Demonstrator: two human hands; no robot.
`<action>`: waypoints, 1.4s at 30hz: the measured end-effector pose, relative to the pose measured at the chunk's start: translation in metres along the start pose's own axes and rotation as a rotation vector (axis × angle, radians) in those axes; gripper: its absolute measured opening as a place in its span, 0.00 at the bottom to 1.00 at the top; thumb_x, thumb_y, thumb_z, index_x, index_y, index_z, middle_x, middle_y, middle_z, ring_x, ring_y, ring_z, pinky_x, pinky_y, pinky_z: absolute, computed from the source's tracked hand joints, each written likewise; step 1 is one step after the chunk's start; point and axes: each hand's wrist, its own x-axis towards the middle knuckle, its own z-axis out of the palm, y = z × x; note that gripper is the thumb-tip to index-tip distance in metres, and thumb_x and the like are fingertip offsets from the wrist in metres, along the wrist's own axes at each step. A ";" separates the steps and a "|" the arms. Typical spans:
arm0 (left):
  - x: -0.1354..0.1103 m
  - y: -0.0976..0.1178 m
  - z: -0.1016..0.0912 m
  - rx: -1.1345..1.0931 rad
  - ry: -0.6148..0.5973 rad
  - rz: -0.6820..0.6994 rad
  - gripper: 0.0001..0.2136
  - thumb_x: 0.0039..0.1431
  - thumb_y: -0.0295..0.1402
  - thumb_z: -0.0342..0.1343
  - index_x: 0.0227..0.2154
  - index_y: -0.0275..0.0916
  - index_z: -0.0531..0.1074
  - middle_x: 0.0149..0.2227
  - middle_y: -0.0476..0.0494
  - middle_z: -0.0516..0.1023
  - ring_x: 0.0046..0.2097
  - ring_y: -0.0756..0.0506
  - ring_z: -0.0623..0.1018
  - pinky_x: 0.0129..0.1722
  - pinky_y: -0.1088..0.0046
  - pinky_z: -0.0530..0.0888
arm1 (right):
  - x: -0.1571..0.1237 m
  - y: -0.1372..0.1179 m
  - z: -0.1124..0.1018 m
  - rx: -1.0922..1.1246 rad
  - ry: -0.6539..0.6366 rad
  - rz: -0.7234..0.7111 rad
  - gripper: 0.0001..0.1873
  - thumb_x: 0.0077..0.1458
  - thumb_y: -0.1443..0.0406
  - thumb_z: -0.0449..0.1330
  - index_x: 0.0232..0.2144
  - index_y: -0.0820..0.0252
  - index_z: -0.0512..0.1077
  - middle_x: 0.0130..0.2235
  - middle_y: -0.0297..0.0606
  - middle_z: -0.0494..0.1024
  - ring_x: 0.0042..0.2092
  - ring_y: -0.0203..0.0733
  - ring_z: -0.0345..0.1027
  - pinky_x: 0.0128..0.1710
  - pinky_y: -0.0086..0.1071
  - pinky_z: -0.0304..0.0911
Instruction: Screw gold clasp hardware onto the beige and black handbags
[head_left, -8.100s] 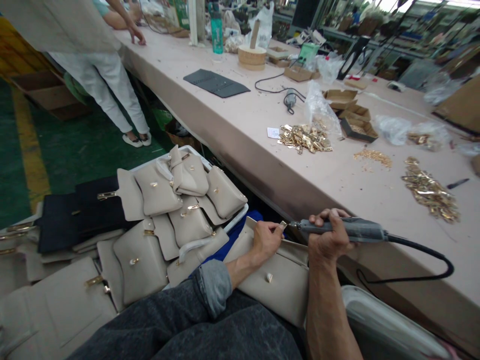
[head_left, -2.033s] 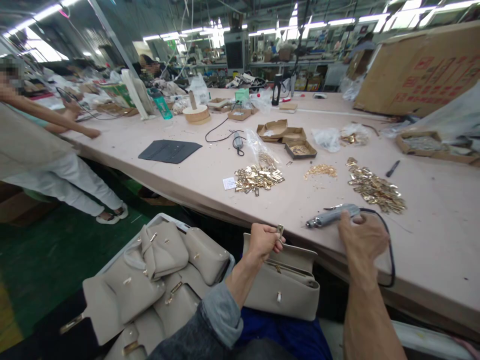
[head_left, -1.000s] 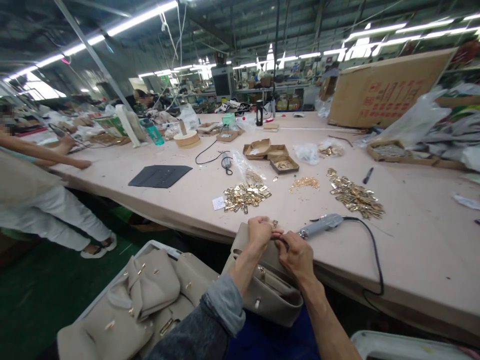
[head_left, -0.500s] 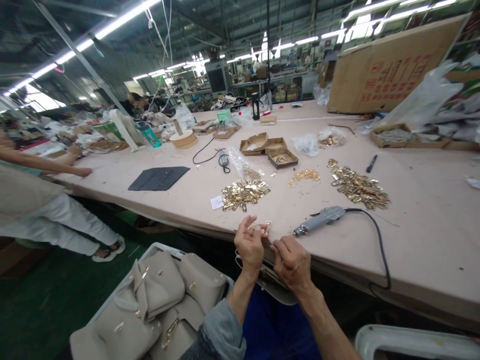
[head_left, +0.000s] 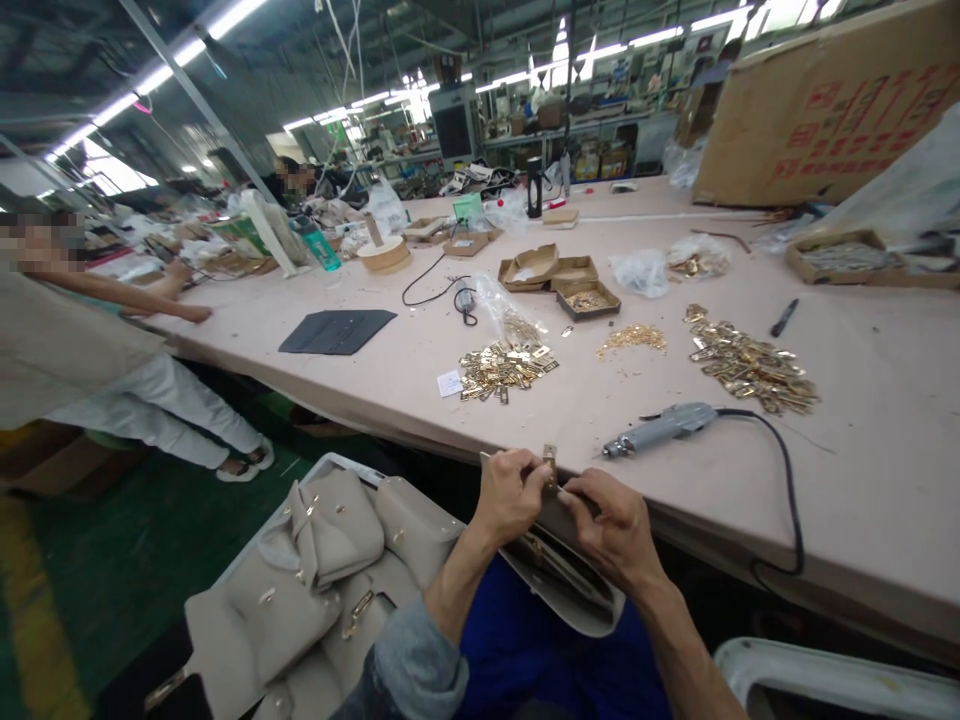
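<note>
My left hand (head_left: 510, 496) and my right hand (head_left: 611, 525) are both closed on the top edge of a beige handbag (head_left: 559, 570) held over my lap, against the table's near edge. A small gold clasp (head_left: 550, 464) sticks up between my fingertips. Just beyond my hands a grey electric screwdriver (head_left: 660, 428) lies on the pink table (head_left: 360, 375) with its black cord (head_left: 787, 480) looping off to the right. A heap of gold clasps (head_left: 504, 366) sits further out on the table.
A white crate with several beige bags (head_left: 330, 560) stands at my lower left. More gold hardware (head_left: 750, 365), small cardboard boxes (head_left: 559, 280), a dark leather panel (head_left: 337, 330) and a big carton (head_left: 817, 110) lie on the table. A person (head_left: 90, 360) stands at the far left.
I put the screwdriver down on the table and brought my right hand to the bag. Both hands now pinch the clasp at the bag's top edge, which has tipped down and away.
</note>
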 end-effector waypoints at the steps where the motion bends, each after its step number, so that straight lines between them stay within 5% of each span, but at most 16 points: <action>1: 0.008 0.002 0.000 -0.012 -0.020 -0.032 0.09 0.62 0.29 0.60 0.26 0.38 0.79 0.26 0.47 0.79 0.30 0.47 0.75 0.34 0.72 0.67 | 0.004 0.002 -0.003 0.000 -0.002 0.016 0.08 0.66 0.68 0.59 0.33 0.59 0.74 0.30 0.35 0.70 0.34 0.40 0.64 0.35 0.33 0.55; 6: 0.066 0.002 0.012 0.026 -0.045 -0.153 0.09 0.57 0.30 0.63 0.22 0.36 0.80 0.22 0.49 0.75 0.29 0.48 0.73 0.31 0.72 0.63 | 0.042 0.014 -0.011 -0.223 0.012 0.076 0.06 0.62 0.67 0.61 0.31 0.58 0.76 0.31 0.36 0.75 0.36 0.42 0.67 0.37 0.34 0.55; 10: 0.095 -0.022 0.026 -0.116 -0.164 -0.250 0.14 0.53 0.29 0.63 0.14 0.35 0.73 0.15 0.54 0.61 0.24 0.51 0.63 0.26 0.73 0.56 | 0.055 0.020 -0.002 -0.439 0.025 0.160 0.07 0.59 0.68 0.61 0.28 0.58 0.76 0.32 0.37 0.77 0.37 0.44 0.68 0.37 0.35 0.53; 14: 0.094 -0.045 0.030 -0.250 -0.208 -0.243 0.14 0.55 0.31 0.59 0.15 0.34 0.73 0.15 0.56 0.56 0.22 0.53 0.56 0.23 0.74 0.51 | 0.047 0.026 0.007 -0.450 0.035 0.159 0.08 0.61 0.68 0.60 0.28 0.58 0.75 0.32 0.37 0.77 0.38 0.44 0.69 0.39 0.35 0.53; 17: 0.092 -0.049 0.031 -0.364 -0.256 -0.267 0.06 0.51 0.27 0.59 0.26 0.32 0.81 0.19 0.54 0.69 0.23 0.53 0.65 0.25 0.78 0.59 | 0.044 0.029 0.008 -0.448 0.040 0.169 0.08 0.61 0.68 0.60 0.29 0.58 0.76 0.32 0.37 0.77 0.38 0.43 0.69 0.39 0.35 0.53; 21: 0.093 -0.046 0.036 -0.574 -0.278 -0.334 0.09 0.46 0.22 0.62 0.32 0.30 0.82 0.26 0.45 0.81 0.27 0.49 0.77 0.29 0.78 0.69 | 0.046 0.031 0.008 -0.456 0.036 0.197 0.08 0.61 0.67 0.61 0.29 0.57 0.76 0.33 0.36 0.77 0.38 0.43 0.69 0.38 0.35 0.53; 30: 0.098 -0.044 0.051 -0.242 -0.118 -0.400 0.02 0.46 0.22 0.68 0.26 0.31 0.82 0.25 0.44 0.82 0.29 0.46 0.80 0.26 0.79 0.69 | 0.048 0.029 0.009 -0.485 -0.009 0.291 0.03 0.61 0.66 0.63 0.36 0.56 0.78 0.37 0.36 0.79 0.40 0.43 0.71 0.38 0.34 0.54; 35: 0.095 -0.044 0.052 -0.224 -0.104 -0.393 0.03 0.48 0.25 0.69 0.28 0.33 0.84 0.26 0.43 0.82 0.31 0.46 0.82 0.26 0.79 0.70 | 0.054 0.022 0.004 -0.554 -0.080 0.302 0.18 0.61 0.66 0.64 0.54 0.50 0.75 0.44 0.36 0.77 0.40 0.42 0.70 0.33 0.34 0.51; 42: 0.090 -0.042 0.051 -0.254 -0.069 -0.378 0.05 0.49 0.23 0.67 0.31 0.33 0.84 0.29 0.42 0.84 0.31 0.47 0.81 0.28 0.79 0.70 | 0.073 0.023 -0.007 -0.530 -0.208 0.303 0.04 0.59 0.65 0.66 0.38 0.56 0.76 0.38 0.35 0.75 0.38 0.41 0.68 0.33 0.33 0.49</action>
